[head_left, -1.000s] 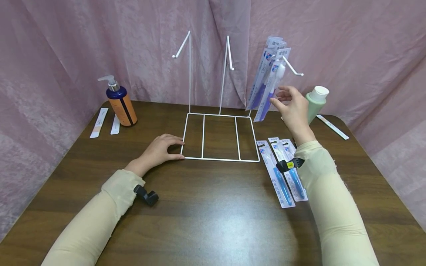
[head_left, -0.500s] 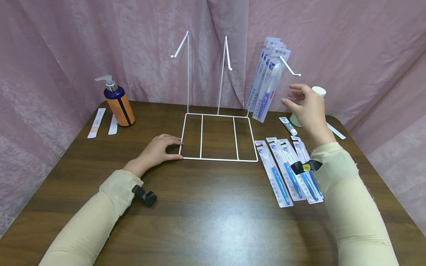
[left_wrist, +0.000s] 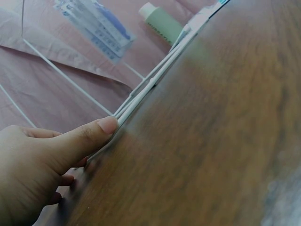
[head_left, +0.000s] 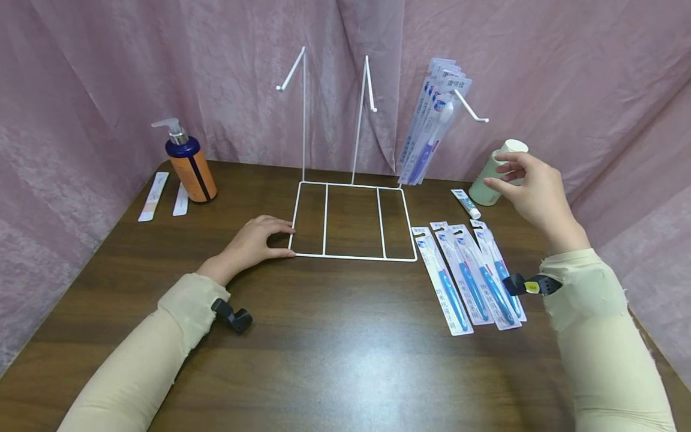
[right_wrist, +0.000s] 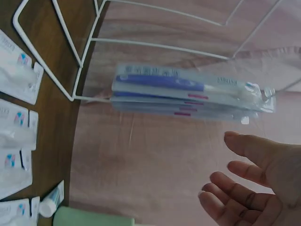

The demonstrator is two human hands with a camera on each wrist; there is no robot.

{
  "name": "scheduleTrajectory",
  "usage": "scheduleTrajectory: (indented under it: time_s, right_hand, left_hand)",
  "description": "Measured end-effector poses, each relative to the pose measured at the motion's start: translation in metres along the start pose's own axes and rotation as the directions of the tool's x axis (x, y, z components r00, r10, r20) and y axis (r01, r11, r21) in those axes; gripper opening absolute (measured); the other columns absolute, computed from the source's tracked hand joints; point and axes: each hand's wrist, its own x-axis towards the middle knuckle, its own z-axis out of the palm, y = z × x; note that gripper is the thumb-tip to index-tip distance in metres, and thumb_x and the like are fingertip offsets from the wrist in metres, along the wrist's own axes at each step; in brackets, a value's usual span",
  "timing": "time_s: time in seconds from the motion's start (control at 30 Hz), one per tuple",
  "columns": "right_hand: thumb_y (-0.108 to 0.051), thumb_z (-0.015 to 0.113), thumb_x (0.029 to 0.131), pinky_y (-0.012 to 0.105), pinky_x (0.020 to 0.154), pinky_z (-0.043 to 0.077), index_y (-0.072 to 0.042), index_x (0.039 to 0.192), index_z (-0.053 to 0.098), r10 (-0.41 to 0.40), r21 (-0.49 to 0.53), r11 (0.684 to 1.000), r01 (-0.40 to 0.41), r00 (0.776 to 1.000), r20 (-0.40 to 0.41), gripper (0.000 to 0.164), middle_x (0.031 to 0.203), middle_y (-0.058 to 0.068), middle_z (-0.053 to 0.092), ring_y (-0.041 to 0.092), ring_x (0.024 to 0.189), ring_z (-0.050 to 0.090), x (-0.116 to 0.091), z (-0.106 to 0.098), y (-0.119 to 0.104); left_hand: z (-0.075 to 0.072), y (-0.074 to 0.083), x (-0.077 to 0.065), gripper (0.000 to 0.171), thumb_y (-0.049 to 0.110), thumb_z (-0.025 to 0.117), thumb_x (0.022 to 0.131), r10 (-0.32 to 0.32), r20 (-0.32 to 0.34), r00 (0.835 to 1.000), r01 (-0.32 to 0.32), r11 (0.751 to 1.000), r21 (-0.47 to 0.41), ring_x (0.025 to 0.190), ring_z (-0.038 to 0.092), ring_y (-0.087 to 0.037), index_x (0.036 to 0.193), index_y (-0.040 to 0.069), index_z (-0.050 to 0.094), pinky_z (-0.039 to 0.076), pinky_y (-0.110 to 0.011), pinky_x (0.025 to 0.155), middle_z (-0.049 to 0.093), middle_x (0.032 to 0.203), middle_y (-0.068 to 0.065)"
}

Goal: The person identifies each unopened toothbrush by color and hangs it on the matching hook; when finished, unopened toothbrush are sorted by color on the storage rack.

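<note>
My left hand holds the near left corner of a white wire display rack, thumb by the front bar and fingers at the left bar. In the left wrist view the thumb lies against the wire. Several packaged purple toothbrushes hang in a stack on the rack's right hook. My right hand is in the air, holding nothing, fingers loosely bent, in front of a green bottle that it partly covers. Several packaged blue toothbrushes lie side by side right of the rack.
The middle hook and left hook hold nothing. A small toothpaste tube lies before the green bottle. At the left stand an orange pump bottle and two flat white packets. A pink curtain hangs behind the table.
My right hand has let go of the front purple toothbrush pack and moved right and down, away from the hook. The hanging packs have swung slightly. My left hand stays on the rack.
</note>
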Motion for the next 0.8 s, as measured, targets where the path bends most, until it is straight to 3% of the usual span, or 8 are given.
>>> scheduleTrajectory:
  time_s: [0.1, 0.17, 0.43, 0.63, 0.7, 0.8]
  right_hand:
    - [-0.030, 0.070, 0.088, 0.008, 0.063, 0.034, -0.005, 0.127, 0.058, 0.004, -0.012, 1.000, -0.004, 1.000, 0.006, 0.048, 0.110, 0.025, 0.066, -0.013, 0.074, 0.052, -0.008, -0.004, 0.011]
    - [-0.030, 0.071, 0.087, 0.009, 0.063, 0.033, -0.004, 0.125, 0.059, 0.013, -0.019, 1.000, -0.013, 1.000, 0.002, 0.047, 0.107, 0.025, 0.066, -0.023, 0.068, 0.040, -0.012, -0.004, 0.018]
    - [-0.035, 0.070, 0.088, 0.011, 0.062, 0.034, -0.004, 0.126, 0.059, 0.062, -0.027, 0.998, -0.061, 0.998, 0.019, 0.050, 0.105, 0.022, 0.067, -0.021, 0.069, 0.039, -0.028, 0.000, 0.042]
    - [-0.035, 0.070, 0.087, 0.008, 0.059, 0.036, -0.003, 0.126, 0.057, 0.101, -0.018, 0.995, -0.100, 0.992, 0.077, 0.052, 0.110, 0.026, 0.066, -0.022, 0.069, 0.040, -0.036, 0.012, 0.062]
    - [-0.036, 0.070, 0.087, 0.010, 0.060, 0.038, -0.003, 0.126, 0.057, 0.114, -0.022, 0.993, -0.113, 0.989, 0.094, 0.052, 0.110, 0.026, 0.066, -0.016, 0.071, 0.046, -0.037, 0.016, 0.068]
    - [-0.037, 0.068, 0.088, 0.015, 0.061, 0.041, -0.003, 0.126, 0.057, 0.120, -0.030, 0.993, -0.117, 0.986, 0.119, 0.052, 0.111, 0.026, 0.066, 0.005, 0.080, 0.058, -0.036, 0.022, 0.076]
  left_hand:
    - [0.000, 0.000, 0.001, 0.056, 0.043, 0.077, 0.078, 0.000, 0.007, 1.000, 0.000, 1.000, -0.001, 0.129, 0.047, -0.031, 0.124, 0.013, 0.065, 0.033, -0.054, 0.109, 0.059, 0.136, -0.009]
    - [0.000, 0.000, 0.001, 0.056, 0.043, 0.077, 0.078, 0.001, 0.006, 1.000, 0.000, 1.000, -0.004, 0.129, 0.047, -0.031, 0.124, 0.013, 0.065, 0.033, -0.055, 0.109, 0.059, 0.136, -0.010]
    - [0.000, 0.000, 0.000, 0.055, 0.041, 0.078, 0.078, 0.003, -0.004, 1.000, -0.003, 1.000, 0.007, 0.128, 0.048, -0.032, 0.123, 0.012, 0.066, 0.033, -0.055, 0.109, 0.059, 0.135, -0.010]
    - [0.000, 0.000, 0.001, 0.055, 0.041, 0.078, 0.078, 0.003, -0.003, 1.000, -0.003, 1.000, 0.006, 0.127, 0.048, -0.031, 0.123, 0.012, 0.066, 0.034, -0.054, 0.109, 0.059, 0.135, -0.010]
    - [0.000, 0.001, 0.000, 0.055, 0.041, 0.078, 0.078, 0.004, -0.004, 1.000, -0.004, 1.000, 0.004, 0.127, 0.048, -0.031, 0.123, 0.012, 0.066, 0.034, -0.054, 0.109, 0.059, 0.135, -0.010]
    - [0.000, 0.001, 0.000, 0.055, 0.041, 0.078, 0.078, 0.004, -0.009, 1.000, -0.004, 1.000, 0.003, 0.127, 0.048, -0.031, 0.123, 0.012, 0.066, 0.033, -0.054, 0.109, 0.060, 0.135, -0.010]
